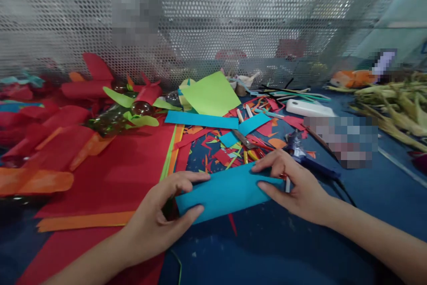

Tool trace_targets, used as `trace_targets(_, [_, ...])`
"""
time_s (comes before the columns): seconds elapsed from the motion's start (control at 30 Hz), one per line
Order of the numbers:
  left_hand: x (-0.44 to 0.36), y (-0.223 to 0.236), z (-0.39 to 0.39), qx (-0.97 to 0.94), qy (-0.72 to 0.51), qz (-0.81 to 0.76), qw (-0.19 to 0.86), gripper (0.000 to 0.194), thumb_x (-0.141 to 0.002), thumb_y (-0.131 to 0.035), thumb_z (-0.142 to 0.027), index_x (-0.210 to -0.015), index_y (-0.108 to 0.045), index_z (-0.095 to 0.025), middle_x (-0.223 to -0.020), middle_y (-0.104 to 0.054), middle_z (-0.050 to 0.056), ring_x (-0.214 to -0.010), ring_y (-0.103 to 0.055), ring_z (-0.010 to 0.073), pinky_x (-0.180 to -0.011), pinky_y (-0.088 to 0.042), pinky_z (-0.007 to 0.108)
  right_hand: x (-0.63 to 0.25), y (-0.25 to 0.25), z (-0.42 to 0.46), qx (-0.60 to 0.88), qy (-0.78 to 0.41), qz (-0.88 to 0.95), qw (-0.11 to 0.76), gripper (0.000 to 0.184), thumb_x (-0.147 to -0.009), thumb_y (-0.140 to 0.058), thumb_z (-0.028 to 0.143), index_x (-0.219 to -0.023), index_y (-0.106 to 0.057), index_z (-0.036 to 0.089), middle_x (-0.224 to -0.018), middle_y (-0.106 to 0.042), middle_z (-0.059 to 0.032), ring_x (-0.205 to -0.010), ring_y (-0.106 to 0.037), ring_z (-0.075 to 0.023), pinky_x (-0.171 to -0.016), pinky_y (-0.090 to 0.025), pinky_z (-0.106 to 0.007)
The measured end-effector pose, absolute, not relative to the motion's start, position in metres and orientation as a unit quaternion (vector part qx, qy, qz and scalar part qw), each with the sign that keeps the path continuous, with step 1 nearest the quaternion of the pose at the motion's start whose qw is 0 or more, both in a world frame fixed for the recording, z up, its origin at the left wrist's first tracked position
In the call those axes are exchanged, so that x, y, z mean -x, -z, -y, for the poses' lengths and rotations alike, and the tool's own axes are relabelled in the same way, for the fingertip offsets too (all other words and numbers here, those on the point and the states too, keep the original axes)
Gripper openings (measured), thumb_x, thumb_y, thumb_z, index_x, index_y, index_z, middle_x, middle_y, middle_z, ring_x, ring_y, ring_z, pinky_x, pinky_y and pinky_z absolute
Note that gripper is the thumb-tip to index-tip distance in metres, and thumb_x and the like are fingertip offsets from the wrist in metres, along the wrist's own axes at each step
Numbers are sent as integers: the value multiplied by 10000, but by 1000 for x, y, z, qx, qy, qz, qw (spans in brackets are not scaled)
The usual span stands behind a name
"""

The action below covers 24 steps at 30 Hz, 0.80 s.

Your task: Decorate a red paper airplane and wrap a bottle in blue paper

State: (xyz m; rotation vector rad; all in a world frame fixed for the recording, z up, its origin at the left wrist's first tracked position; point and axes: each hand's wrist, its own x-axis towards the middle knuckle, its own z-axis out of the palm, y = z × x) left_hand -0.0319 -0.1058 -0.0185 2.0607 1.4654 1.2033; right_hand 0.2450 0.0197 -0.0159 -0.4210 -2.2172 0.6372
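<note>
A blue strip of paper [227,194] spans the space between my two hands, tilted up slightly on the right. My left hand [167,209] grips its left end, fingers over the top edge and thumb on the lower face. At the other end my right hand [292,187] pinches the paper between thumb and fingers, and the sheet bends there. Just beyond lie scissors [245,139] among coloured scraps. Behind them rest a smaller blue strip [248,128] and a long blue strip [202,120]. A dark blue glue gun [310,160] lies right of the scraps.
Red paper sheets [123,174] and orange strips [86,221] cover the left side. Bottles dressed in red paper [50,142] stand at the far left. A lime-green sheet [211,94], a white case [310,108] and dry husks [396,102] lie before a perforated metal screen [213,18].
</note>
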Motion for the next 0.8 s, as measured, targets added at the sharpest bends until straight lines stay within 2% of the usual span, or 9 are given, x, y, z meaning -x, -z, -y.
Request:
trace_targets(0.1, [35,19,106,-725,-423,-518,163,389,-935,-651,-315,-1297,-510,-336,-1206,-755,48,-1120,-737,243,-848,-643,300,-244,17,-16,205,-281,851,393,272,-919,-682,162,-935,-439,282,-978,-735,-39,-902,-747,-203,-723,-620,-317])
trace_targets(0.17, [36,17,106,-739,-404,-517,151,458,-942,-645,-329,-1373,-496,-369,-1222,-751,31,-1111,-739,233,-842,-643,277,-244,17,-14,224,-300,843,387,260,-914,-685,182,-1003,-463,283,-998,-735,-45,-915,-755,-208,-733,-627,-318])
trace_targets(0.3, [40,12,104,-755,-368,-525,138,421,-936,-660,-382,-1343,-556,-370,-1204,-750,19,-1045,-754,211,-784,-640,219,-243,15,-13,254,-316,835,372,248,-903,-700,208,-1043,-504,271,-990,-718,-46,-918,-751,-201,-761,-626,-310])
trace_targets(0.43, [46,15,98,-751,-373,-532,120,505,-908,-694,-436,-1378,-534,-345,-1277,-714,52,-1119,-737,236,-864,-636,251,-241,12,-14,249,-318,836,370,222,-901,-693,200,-1035,-525,260,-989,-701,-41,-905,-734,-191,-771,-621,-306])
trace_targets(0.57, [53,19,97,-760,-337,-545,108,589,-884,-705,-496,-1427,-516,-367,-1317,-717,61,-1112,-747,262,-785,-646,238,-243,11,-16,233,-289,854,364,200,-904,-683,178,-1038,-555,254,-992,-683,-37,-889,-714,-183,-762,-604,-300])
trace_targets(0.7, [51,17,101,-770,-302,-541,150,570,-877,-723,-468,-1417,-553,-400,-1311,-738,34,-1089,-756,260,-777,-649,258,-246,10,-17,189,-247,881,357,191,-907,-674,151,-1019,-558,253,-943,-677,-28,-834,-680,-177,-715,-572,-285])
trace_targets(0.8, [45,16,105,-765,-320,-531,172,579,-846,-755,-426,-1398,-580,-394,-1293,-748,31,-1065,-764,252,-769,-651,257,-248,9,-17,146,-231,894,356,207,-902,-678,149,-1025,-547,252,-935,-668,-34,-828,-659,-182,-727,-567,-291])
